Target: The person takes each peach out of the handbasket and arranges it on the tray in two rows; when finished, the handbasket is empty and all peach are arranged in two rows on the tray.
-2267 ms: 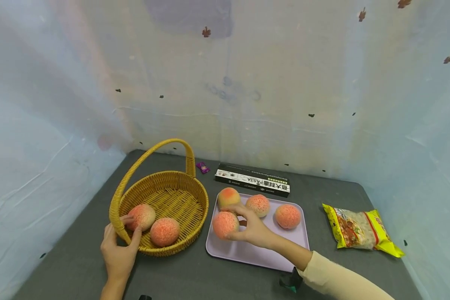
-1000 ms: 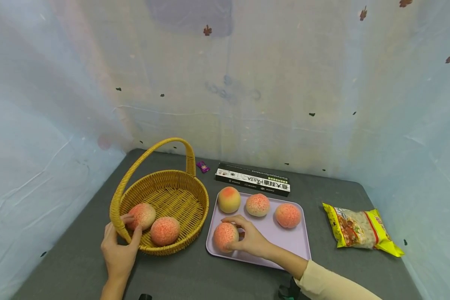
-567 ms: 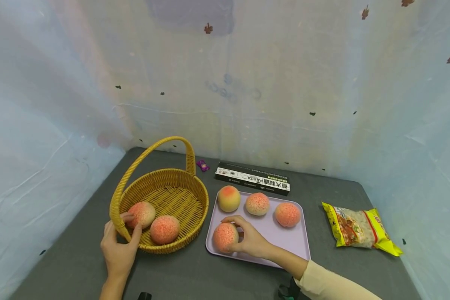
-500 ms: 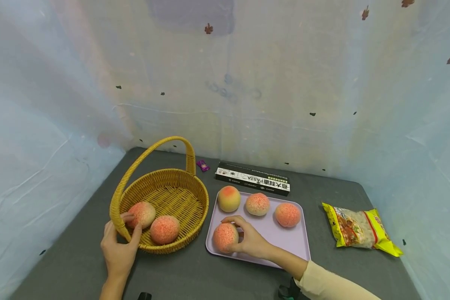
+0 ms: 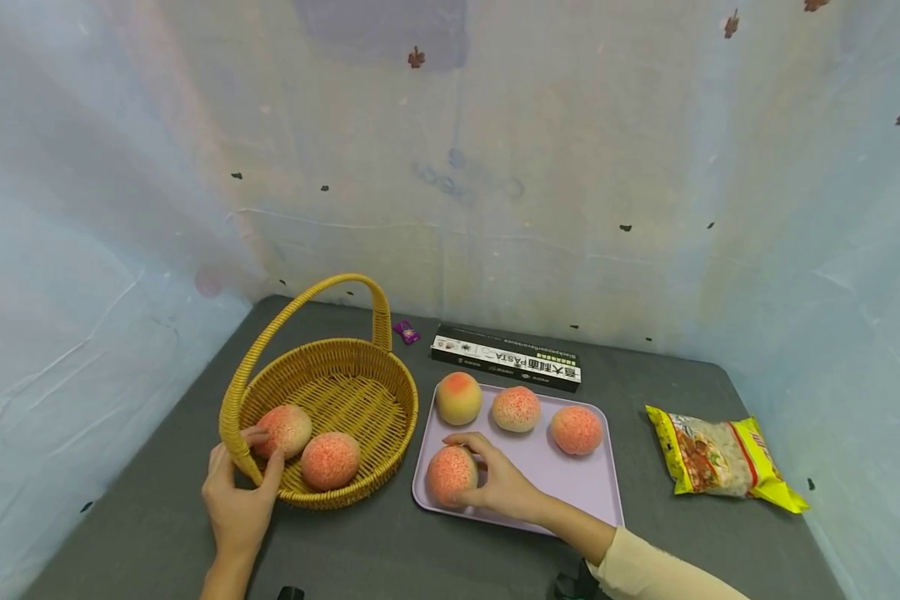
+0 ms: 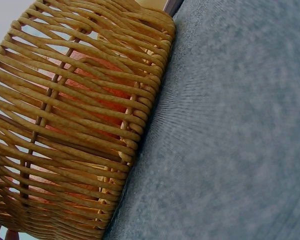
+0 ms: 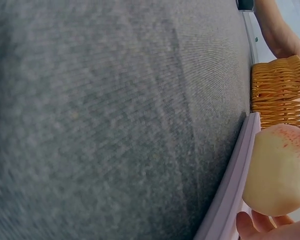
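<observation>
My right hand (image 5: 504,485) holds a peach (image 5: 452,477) between thumb and fingers, low over the near left corner of a lilac tray (image 5: 562,487). In the right wrist view that peach (image 7: 277,170) sits beside the tray's rim, fingers under it. Three more peaches line the tray's far side, the leftmost yellow with a red top (image 5: 458,398). My left hand (image 5: 238,504) grips the near left rim of a yellow wicker basket (image 5: 367,375), at the foot of its handle. Inside the basket lie two peaches, one (image 5: 285,431) by my left fingertips and one (image 5: 331,461) to its right.
Behind the tray lies a black pasta box (image 5: 506,357), with a small purple wrapped sweet (image 5: 407,332) to its left. A yellow food packet (image 5: 723,458) rests at the right of the grey table (image 5: 367,554). Pale sheeting (image 5: 540,167) rises behind the table.
My right hand has lowered the peach toward the near left corner of the tray, then stayed there over the last second. The left hand and basket have kept their place.
</observation>
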The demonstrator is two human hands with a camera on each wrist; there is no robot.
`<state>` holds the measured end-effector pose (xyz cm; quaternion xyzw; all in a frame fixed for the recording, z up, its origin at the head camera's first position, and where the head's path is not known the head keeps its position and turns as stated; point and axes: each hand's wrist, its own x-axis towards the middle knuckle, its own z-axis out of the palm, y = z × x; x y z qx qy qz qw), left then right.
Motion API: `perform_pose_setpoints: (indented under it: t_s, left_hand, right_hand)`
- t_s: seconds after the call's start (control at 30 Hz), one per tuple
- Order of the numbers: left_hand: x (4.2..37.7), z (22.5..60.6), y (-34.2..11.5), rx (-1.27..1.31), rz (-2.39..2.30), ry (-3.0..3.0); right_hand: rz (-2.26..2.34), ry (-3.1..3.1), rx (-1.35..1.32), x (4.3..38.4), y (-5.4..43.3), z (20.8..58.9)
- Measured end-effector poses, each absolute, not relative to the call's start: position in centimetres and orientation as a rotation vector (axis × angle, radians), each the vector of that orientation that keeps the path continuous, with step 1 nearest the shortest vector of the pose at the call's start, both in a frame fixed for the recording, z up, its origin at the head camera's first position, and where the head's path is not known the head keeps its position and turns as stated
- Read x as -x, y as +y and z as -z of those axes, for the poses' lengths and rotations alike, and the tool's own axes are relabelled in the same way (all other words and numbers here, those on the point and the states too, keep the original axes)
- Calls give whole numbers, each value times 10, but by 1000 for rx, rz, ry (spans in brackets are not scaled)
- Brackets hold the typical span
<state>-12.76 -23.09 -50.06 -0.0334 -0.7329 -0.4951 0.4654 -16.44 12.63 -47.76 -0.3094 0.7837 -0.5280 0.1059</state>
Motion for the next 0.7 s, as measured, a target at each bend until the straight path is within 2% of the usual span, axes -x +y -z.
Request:
perform_pose_setpoints:
  t_s: [0.7]
  left_hand:
    - [126, 497, -230, 78, 1228, -1804]
  right_hand:
    - [1727, 2266, 875, 176, 133, 462]
